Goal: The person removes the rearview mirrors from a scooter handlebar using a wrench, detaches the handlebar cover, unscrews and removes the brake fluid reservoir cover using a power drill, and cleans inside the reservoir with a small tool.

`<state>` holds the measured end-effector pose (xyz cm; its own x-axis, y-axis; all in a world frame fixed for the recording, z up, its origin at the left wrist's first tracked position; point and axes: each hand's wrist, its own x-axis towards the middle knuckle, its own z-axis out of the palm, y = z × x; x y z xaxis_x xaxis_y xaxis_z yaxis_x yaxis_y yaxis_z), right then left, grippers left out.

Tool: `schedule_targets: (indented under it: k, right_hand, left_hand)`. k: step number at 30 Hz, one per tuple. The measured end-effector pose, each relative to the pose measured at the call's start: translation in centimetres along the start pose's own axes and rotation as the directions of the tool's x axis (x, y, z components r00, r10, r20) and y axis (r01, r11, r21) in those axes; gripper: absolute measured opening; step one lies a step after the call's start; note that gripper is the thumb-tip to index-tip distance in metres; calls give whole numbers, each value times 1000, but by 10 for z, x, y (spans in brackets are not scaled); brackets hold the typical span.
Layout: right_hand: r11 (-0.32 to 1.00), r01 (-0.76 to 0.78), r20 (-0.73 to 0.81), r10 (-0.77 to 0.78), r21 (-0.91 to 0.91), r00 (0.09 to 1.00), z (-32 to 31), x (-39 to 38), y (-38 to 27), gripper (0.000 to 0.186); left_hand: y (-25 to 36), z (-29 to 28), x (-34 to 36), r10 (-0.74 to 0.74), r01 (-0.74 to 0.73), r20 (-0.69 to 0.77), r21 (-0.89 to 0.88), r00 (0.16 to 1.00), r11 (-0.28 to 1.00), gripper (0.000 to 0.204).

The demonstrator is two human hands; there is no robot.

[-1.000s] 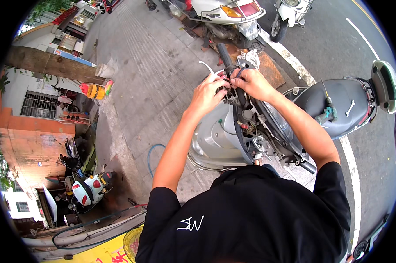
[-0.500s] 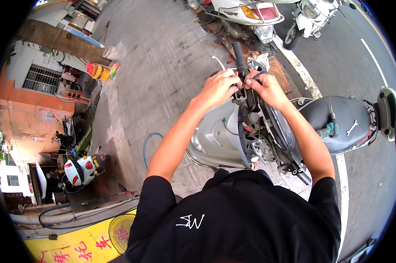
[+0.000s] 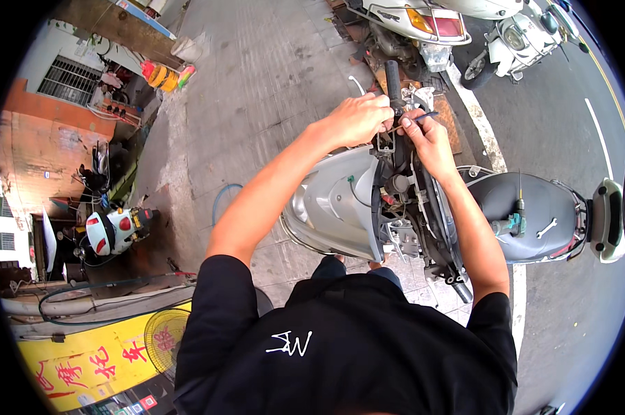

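Observation:
A silver scooter [image 3: 337, 200] stands in front of me with its handlebar stripped of covers and its cables bare. My left hand [image 3: 357, 121] is closed at the handlebar, just below the black rubber grip [image 3: 393, 77]; what its fingertips hold is hidden. Between the thumb and fingers of my right hand [image 3: 430, 145] is a slim screwdriver [image 3: 429, 115] with a dark blue handle. Its thin shaft points left toward my left fingertips; whether the tip touches anything cannot be made out. A white lever [image 3: 356, 86] sticks out beyond my left hand.
On the scooter's black seat [image 3: 485, 197] lie a teal power drill [image 3: 514, 223] and a wrench [image 3: 547, 228]. Parked white scooters [image 3: 433, 24] stand beyond the handlebar. A yellow sign [image 3: 70, 370] and a round fan [image 3: 166, 339] are at lower left.
My head view has shifted a little. My left hand has turned, its knuckles now more on top. My right hand has drawn slightly away from it, showing more of the screwdriver.

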<state>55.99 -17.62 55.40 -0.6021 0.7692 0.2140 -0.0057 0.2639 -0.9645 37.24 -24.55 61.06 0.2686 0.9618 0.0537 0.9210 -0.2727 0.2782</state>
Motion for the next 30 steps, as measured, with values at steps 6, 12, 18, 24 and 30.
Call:
schedule_targets:
  k: [6,12,18,24,30]
  right_hand:
    - [1000,8,16,-8,21,1000,-3,-5,-17,20]
    - [993,-103,32,105,-64,994,-11,-13,-36,18]
    - [970,-230,-73,235,74,969,-1,-30,-53,15]
    - [884,-235,-111,302,403,947,40,-61,-68,10]
    - [845,-284,-89,359,453,929,76,-67,-58,16]
  left_hand:
    - [-25,-1,-27,-101,53,-142,-308,985,950,7]
    - [-34,54,-77,-402,150,68,-973,913,175,9]
    - [-20,77,-104,-433,105,237,-946,869,-307,10]
    - [-14,69,-113,-362,86,299,-861,883,-501,8]
    - [-13,66,-122,-400,125,261,-934,878,-335,11]
